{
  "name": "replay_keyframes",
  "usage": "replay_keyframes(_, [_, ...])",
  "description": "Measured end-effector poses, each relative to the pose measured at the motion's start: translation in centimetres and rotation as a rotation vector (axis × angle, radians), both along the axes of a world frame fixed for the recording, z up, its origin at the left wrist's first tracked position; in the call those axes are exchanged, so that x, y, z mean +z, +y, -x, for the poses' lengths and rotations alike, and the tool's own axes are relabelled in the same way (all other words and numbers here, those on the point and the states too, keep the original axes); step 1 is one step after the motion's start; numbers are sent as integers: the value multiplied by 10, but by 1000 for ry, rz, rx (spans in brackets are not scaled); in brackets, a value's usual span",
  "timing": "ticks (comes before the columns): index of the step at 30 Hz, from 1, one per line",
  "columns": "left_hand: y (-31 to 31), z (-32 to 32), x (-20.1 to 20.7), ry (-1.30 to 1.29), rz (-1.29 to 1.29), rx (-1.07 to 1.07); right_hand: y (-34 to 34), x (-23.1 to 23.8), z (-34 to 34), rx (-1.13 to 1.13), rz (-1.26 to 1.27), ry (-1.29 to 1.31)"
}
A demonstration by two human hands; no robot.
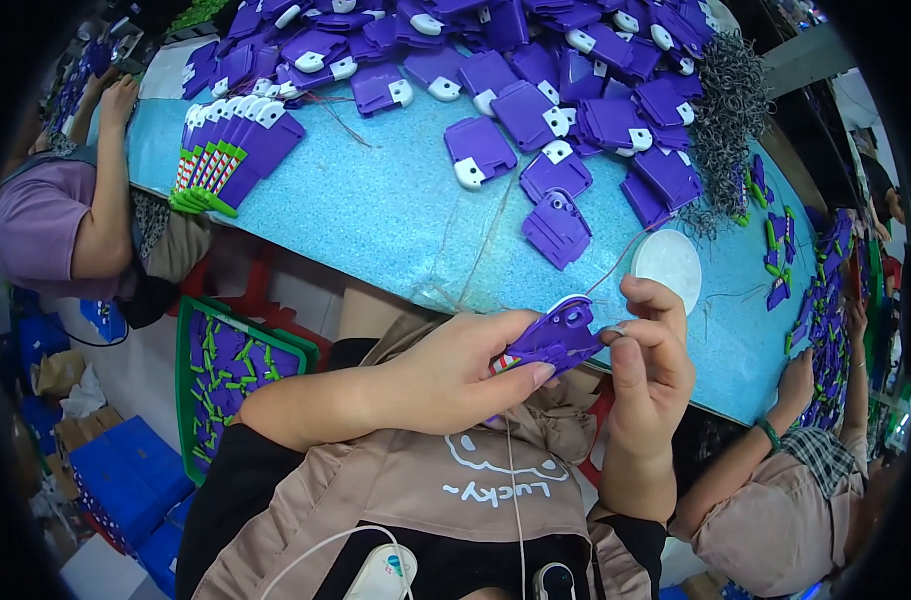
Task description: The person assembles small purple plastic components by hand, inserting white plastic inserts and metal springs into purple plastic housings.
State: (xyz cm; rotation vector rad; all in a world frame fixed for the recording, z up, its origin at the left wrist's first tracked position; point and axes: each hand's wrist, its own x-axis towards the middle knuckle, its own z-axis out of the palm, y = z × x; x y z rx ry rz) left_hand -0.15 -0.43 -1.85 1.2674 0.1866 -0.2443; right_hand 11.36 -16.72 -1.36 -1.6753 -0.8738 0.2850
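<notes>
My left hand (451, 365) is closed around a flat purple plastic casing (566, 340) with a white edge and a striped strip by the thumb. My right hand (656, 375) is raised at the casing's right end, thumb and index finger pinched together. Something small and dark shows at those fingertips, too small to name. Just beyond the right hand lies a round white lid or dish (668, 265). A single purple casing (558, 230), its inner side up, rests on the blue table (376, 220) ahead of my hands.
Purple casings with white corners (596, 115) are heaped at the table's far side. Beside them is a pile of thin grey metal rings (734, 110). Fanned striped pieces (216, 165) lie at left. A green crate (188, 390) stands below. People work on both sides.
</notes>
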Motion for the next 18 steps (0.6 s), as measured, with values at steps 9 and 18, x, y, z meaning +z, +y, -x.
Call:
replay_keyframes(9, [7, 0, 5, -40, -35, -37, 6, 5, -2, -11, 90, -190])
replay_keyframes(18, [11, 1, 8, -43, -43, -108, 26, 17, -8, 82, 119, -477])
